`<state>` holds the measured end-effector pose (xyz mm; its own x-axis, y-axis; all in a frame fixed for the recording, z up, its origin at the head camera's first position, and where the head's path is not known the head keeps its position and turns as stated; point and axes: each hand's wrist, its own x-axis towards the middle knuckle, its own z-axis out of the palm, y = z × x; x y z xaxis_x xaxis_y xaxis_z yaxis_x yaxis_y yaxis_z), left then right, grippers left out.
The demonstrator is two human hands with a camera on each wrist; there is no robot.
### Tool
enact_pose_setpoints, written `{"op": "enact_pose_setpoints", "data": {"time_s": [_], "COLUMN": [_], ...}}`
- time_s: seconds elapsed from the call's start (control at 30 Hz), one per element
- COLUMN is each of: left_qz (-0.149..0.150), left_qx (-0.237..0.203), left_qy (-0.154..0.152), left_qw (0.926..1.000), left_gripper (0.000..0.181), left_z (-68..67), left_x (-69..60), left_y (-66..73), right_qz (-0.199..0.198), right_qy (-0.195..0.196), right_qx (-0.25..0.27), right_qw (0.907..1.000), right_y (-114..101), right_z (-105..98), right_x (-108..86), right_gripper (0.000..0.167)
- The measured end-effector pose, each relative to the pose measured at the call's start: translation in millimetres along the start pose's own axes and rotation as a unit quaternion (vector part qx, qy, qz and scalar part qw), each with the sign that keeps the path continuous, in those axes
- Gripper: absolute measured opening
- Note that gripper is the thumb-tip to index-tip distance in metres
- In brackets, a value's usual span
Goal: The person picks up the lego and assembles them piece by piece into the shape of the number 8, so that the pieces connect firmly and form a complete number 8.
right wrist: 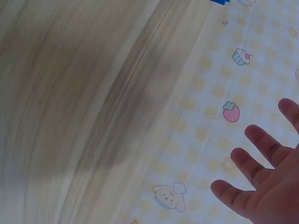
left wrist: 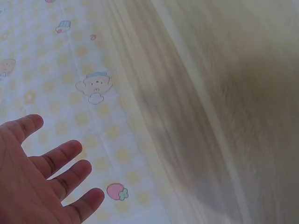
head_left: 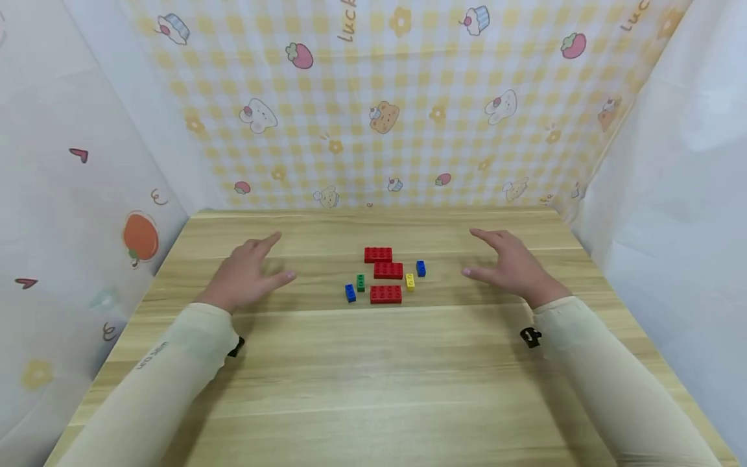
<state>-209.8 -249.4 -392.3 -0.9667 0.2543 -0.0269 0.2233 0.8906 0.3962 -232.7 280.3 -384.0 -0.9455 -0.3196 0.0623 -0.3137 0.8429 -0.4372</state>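
Observation:
In the head view, three red bricks (head_left: 386,294) lie one behind another near the middle of the table. To their left are a green brick (head_left: 360,282) and a blue brick (head_left: 350,292); a yellow brick (head_left: 410,281) and another blue brick (head_left: 421,268) lie to their right. My left hand (head_left: 242,275) is left of the bricks, fingers extended, holding nothing. On the right side my right hand (head_left: 510,269) is likewise empty, thumb and fingers apart. Spread fingers of the left hand (left wrist: 42,177) and right hand (right wrist: 266,172) show in the wrist views.
The wooden table (head_left: 373,389) reaches back to a yellow checked cloth (head_left: 350,130). Pale cloth walls stand at the left (head_left: 52,194) and right (head_left: 671,194). A blue piece (right wrist: 220,1) shows at the top edge of the right wrist view.

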Motion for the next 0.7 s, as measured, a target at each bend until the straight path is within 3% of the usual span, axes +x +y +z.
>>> {"op": "enact_pose_setpoints", "data": {"time_s": [0.33, 0.7], "left_qz": [0.003, 0.013], "left_qx": [-0.023, -0.036], "left_qy": [-0.008, -0.016], "left_qw": [0.9997, 0.9992], "left_gripper": [0.104, 0.096], "left_z": [13.2, 27.6], "left_x": [3.4, 5.7], "left_y": [12.6, 28.4], "right_qz": [-0.005, -0.001], "right_qy": [-0.01, -0.029], "right_qx": [0.027, 0.058], "right_qw": [0.9996, 0.9979], "right_y": [-16, -33], "right_z": [12, 27], "right_x": [8.8, 17.6], "right_gripper": [0.089, 0.083]}}
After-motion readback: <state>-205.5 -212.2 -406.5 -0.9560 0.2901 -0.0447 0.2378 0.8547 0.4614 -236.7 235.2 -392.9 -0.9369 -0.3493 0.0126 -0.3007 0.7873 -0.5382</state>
